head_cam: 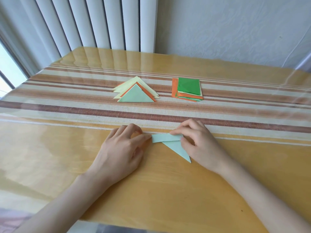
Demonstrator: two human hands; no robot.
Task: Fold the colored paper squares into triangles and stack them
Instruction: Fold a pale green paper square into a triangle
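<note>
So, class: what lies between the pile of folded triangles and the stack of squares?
Nothing: in the head view, only striped tablecloth separates the folded triangles from the stack of squares.

A glossy yellow tabletop [50,148] lies under the left hand [121,148] and right hand [202,147]. Just beyond them a striped cloth [67,105] in cream, orange and brown bands runs from side to side under a clear shiny cover. Far beyond the left hand hang white vertical blinds [94,22], a window [6,69] at their left. Far beyond the right hand stands a pale textured wall [235,27]
</note>
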